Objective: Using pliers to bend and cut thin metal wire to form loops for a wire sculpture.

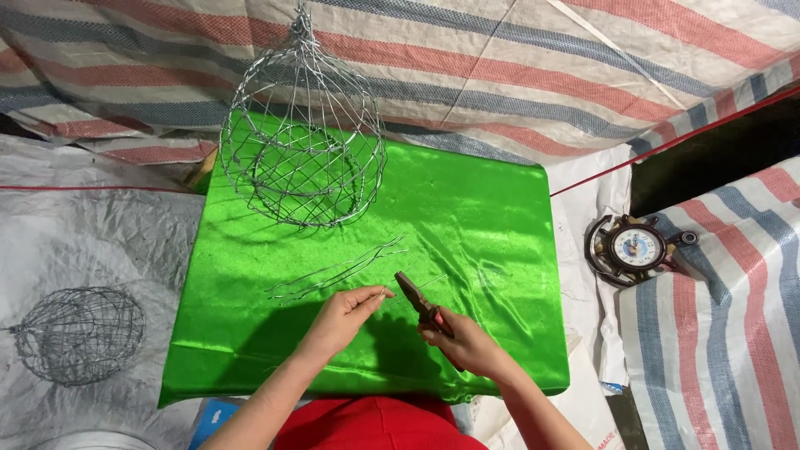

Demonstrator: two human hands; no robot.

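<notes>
On a shiny green satin cloth (467, 217), the left hand (346, 317) pinches the end of a thin, kinked silver wire (333, 277) that lies stretching away to its left. The right hand (467, 340) is clamped on red-handled pliers (419, 302), their tip just beside the pinched end. A rounded wire-mesh cage (302, 142) stands behind.

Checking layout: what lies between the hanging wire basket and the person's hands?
In the head view, loose bent wires lie on the green cloth between the wire basket and both hands.
</notes>
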